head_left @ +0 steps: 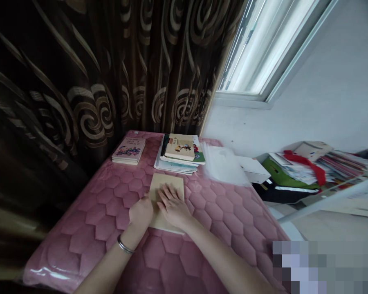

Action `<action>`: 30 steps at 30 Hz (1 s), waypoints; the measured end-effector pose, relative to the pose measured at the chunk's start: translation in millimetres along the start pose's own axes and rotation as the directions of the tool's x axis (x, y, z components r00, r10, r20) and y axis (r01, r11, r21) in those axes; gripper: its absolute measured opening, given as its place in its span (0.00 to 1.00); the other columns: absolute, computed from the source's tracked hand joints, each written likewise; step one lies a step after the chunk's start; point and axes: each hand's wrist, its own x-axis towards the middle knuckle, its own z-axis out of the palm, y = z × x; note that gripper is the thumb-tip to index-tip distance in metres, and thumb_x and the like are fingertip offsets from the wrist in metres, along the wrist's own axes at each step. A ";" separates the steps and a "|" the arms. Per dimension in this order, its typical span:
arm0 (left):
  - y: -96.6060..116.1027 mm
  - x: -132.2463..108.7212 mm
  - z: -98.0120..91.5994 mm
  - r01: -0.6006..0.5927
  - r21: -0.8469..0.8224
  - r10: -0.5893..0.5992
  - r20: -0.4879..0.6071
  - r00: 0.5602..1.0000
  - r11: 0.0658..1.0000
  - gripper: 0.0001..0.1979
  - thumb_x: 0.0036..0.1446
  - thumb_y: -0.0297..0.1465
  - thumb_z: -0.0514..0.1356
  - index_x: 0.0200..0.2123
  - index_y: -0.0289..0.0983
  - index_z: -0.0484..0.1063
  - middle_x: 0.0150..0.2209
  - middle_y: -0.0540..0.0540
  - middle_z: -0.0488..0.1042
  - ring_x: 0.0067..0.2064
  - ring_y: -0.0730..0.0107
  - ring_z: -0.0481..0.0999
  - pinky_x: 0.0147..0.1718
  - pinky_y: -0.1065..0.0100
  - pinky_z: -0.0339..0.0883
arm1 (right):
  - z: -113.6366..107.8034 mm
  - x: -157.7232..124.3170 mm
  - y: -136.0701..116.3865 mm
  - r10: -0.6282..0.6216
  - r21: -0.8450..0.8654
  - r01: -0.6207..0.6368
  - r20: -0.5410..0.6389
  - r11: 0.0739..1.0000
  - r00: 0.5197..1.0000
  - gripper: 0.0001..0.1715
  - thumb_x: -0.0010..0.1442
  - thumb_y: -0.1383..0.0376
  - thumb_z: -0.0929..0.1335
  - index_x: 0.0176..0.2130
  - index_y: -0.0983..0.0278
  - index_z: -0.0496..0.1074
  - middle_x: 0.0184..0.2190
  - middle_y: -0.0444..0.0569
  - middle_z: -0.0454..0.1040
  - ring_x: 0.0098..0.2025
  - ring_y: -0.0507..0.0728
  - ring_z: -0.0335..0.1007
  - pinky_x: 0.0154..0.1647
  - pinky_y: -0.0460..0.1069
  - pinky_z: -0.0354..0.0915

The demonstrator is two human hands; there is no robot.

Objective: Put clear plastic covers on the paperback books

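A plain tan book (167, 179) lies flat on the pink quilted surface in front of me. My right hand (173, 204) rests palm down across it, fingers spread and stretched out. At the book's left edge, my left hand (141, 210) is curled closed against that edge; its fingertips are mostly hidden. A silver bracelet (125, 245) circles my left wrist. Beyond the tan book is a stack of books topped by a cream illustrated book (180, 147). Farther left lies a small pile with a pinkish illustrated cover (129, 150).
Clear plastic sheets (225, 163) and a white box (253, 169) lie right of the stack. A green container (282, 175) with papers and a red strip stands beyond the right edge. Dark patterned curtains (92, 110) hang behind, beside a window (260, 49).
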 end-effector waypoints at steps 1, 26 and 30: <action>0.6 -0.3 0.8 0.002 0.002 -0.002 -0.005 1.000 1.000 0.18 0.62 0.23 0.45 0.48 0.28 0.71 0.31 0.33 0.78 0.32 0.54 0.81 0.25 0.66 0.71 | -2.0 8.7 5.4 0.003 -0.001 -0.003 0.014 1.000 1.000 0.30 0.68 0.55 0.53 0.66 0.62 0.53 0.68 0.49 0.45 0.70 0.62 0.35 0.68 0.62 0.37; 4.0 -3.8 -7.0 0.036 -0.065 -0.034 0.032 0.999 0.997 0.15 0.60 0.20 0.48 0.45 0.27 0.72 0.31 0.32 0.78 0.34 0.53 0.81 0.28 0.64 0.73 | 14.7 4.7 20.9 0.295 0.081 -0.284 -0.202 0.955 0.934 0.31 0.65 0.62 0.55 0.62 0.76 0.57 0.66 0.63 0.52 0.68 0.66 0.43 0.64 0.62 0.47; 5.4 -3.9 -10.6 0.037 -0.081 -0.033 0.045 0.998 0.996 0.16 0.60 0.20 0.47 0.45 0.25 0.71 0.31 0.30 0.78 0.34 0.50 0.81 0.27 0.61 0.73 | 27.9 -44.9 27.8 0.392 0.329 -0.293 -0.295 0.898 0.871 0.29 0.61 0.64 0.59 0.59 0.72 0.62 0.55 0.65 0.68 0.57 0.66 0.64 0.56 0.61 0.61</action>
